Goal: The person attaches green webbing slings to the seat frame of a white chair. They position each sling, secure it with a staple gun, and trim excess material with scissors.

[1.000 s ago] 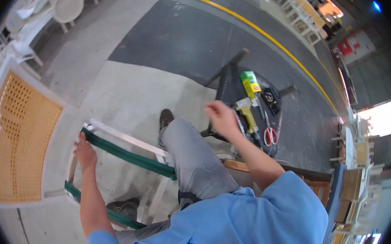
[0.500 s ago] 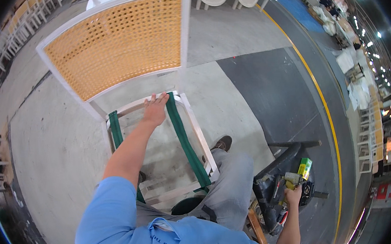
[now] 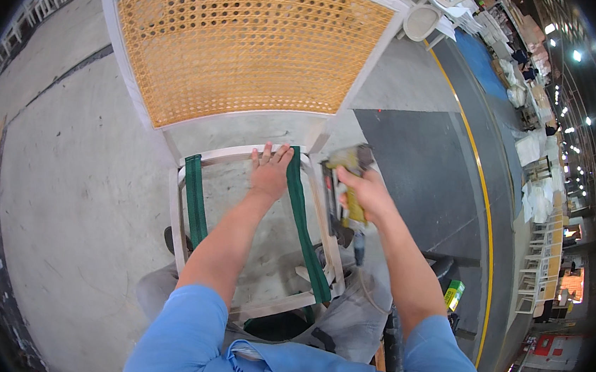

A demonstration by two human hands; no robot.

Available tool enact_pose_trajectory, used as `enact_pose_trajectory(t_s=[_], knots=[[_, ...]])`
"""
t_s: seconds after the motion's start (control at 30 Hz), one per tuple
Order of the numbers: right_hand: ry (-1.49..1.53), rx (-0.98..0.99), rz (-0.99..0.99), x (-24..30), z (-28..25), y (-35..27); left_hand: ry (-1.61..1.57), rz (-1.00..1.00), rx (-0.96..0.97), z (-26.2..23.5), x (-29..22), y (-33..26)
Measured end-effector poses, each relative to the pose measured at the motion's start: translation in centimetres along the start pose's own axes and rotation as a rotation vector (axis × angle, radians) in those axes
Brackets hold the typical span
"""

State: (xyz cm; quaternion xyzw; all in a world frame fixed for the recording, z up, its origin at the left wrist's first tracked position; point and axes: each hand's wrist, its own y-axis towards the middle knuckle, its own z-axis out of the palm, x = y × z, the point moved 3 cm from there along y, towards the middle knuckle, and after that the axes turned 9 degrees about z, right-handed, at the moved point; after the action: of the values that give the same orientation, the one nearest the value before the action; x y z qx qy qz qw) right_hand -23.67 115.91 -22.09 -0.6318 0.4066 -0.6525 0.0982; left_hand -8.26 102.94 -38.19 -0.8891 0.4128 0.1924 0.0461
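A chair frame [image 3: 327, 220] of pale wood stands between my knees, its woven cane back [image 3: 246, 47] on the far side. Two green webbing straps, one on the left [image 3: 196, 202] and one on the right [image 3: 300, 214], run front to back across the open seat. My left hand [image 3: 271, 171] lies with fingers outstretched over the back seat rail, fingertips against the far end of the right strap. Gripped in my right hand [image 3: 368, 194] is a yellow-green pneumatic staple gun [image 3: 354, 204], slightly blurred, just right of the frame's back corner. An air hose trails from its handle.
To my lower right, a dark stand bears a green and yellow box [image 3: 453, 294]. A yellow floor line [image 3: 480, 166] curves down the right side. White chairs line the far left, and more chairs [image 3: 536, 256] stand at the right.
My right hand has lifted the staple gun from the dark stand and brought it left, beside the seat frame. My left hand stays at the strap's far end. The view has shifted left.
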Motion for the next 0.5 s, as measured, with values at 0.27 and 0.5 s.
enact_pose_trajectory(t_s=[0.27,0.5], knots=[[-0.177,-0.103,-0.036,-0.2,6.3,9.2,-0.021,-0.001,0.006,0.2,0.1,-0.1],[-0.2,-0.206,-0.018,-1.0,8.1,10.4,-0.035,-0.011,-0.012,0.7,0.9,-0.4]])
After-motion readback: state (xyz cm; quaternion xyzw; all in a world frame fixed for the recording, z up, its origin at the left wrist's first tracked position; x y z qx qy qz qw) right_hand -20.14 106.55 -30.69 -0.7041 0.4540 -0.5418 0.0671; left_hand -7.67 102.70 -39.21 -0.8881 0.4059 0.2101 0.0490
